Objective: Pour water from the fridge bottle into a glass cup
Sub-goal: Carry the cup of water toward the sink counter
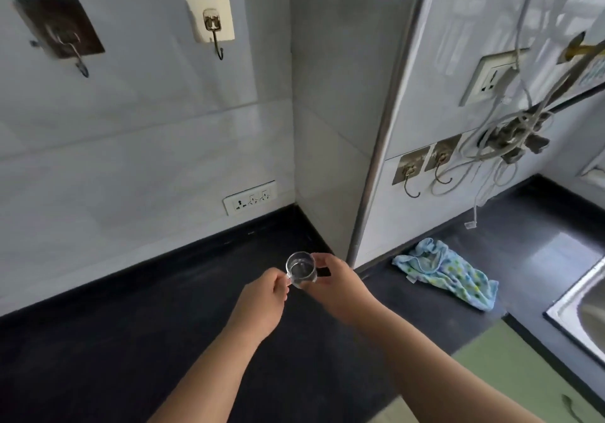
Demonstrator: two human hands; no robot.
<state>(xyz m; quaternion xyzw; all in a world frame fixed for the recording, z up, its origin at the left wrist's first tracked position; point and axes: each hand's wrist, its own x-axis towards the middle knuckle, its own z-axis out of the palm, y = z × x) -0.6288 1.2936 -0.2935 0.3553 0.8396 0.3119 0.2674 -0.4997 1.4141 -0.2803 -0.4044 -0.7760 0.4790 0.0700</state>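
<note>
A small clear glass cup (pixel 300 270) stands on the black countertop (pixel 163 308) near the wall corner, and I look down into its round mouth. My left hand (pixel 262 301) pinches the cup's handle on its left side. My right hand (pixel 330 285) holds the cup's right wall with thumb and fingers. Whether there is water in the cup I cannot tell. No bottle is in view.
A crumpled blue patterned cloth (pixel 448 272) lies on the counter to the right. A steel sink (pixel 586 301) sits at the far right edge. Wall sockets (pixel 250 197), hooks (pixel 214 26) and dangling cables (pixel 510 137) hang on the tiled walls.
</note>
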